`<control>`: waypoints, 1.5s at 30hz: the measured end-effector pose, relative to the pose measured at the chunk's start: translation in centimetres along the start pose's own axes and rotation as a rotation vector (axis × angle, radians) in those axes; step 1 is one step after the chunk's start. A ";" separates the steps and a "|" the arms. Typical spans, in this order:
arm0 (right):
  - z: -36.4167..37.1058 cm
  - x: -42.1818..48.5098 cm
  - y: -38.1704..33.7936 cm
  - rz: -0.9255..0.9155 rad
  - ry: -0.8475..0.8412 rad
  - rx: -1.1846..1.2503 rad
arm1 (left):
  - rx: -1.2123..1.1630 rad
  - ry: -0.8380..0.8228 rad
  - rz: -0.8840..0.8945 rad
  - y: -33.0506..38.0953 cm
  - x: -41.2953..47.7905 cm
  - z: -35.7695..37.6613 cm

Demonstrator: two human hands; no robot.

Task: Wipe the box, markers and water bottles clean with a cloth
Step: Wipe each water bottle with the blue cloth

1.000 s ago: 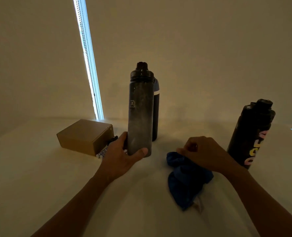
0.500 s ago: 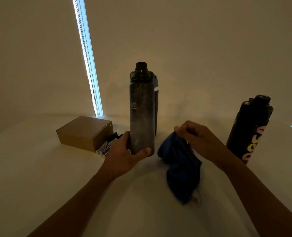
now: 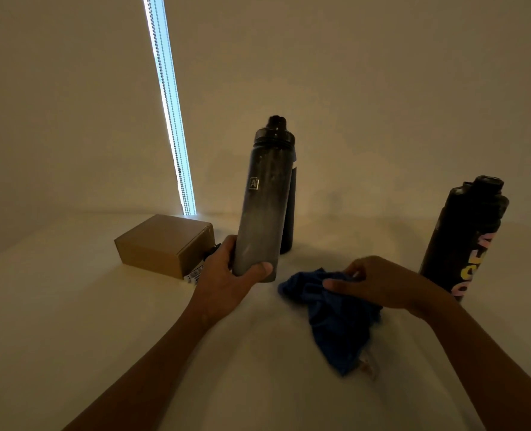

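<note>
L hand [image 3: 226, 275] clamped round the bottle [image 3: 265, 197], tipped a bit now vs upright b4. The cloth [image 3: 335, 315] is back down under R hand [image 3: 382, 284], which pinches it. I reckon regrip, wipe not started yet.

Window gap [image 3: 168, 98]: narrow bright vertical strip, bead chain [image 3: 178, 157] hanging along it.
Wall [image 3: 382, 73]: dim beige, both sides of window gap.
Table [image 3: 55, 306]: pale, below window gap.

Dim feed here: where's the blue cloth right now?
Head view: the blue cloth lies on the table right of centre, held by the right hand, between the grey bottle and the lettered black bottle.
</note>
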State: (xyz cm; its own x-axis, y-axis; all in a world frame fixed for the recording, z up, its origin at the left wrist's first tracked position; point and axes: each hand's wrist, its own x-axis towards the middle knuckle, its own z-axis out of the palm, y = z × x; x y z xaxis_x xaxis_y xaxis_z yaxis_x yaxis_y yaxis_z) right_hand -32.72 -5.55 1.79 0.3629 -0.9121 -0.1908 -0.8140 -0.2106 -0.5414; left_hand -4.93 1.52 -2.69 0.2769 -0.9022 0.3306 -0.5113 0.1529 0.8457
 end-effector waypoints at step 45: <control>8.3 -1.8 -5.1 -0.924 0.816 -0.010 | -0.808 -0.040 -0.108 2.6 -1.4 0.1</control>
State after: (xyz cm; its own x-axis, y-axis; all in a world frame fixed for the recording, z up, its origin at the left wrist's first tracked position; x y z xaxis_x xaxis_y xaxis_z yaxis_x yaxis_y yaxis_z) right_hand -25.45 0.03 -1.87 0.4178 -0.3708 0.8294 -0.4068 -0.8926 -0.1942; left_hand -6.78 3.18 -0.98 0.2540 -0.9401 0.2273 0.2654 0.2938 0.9183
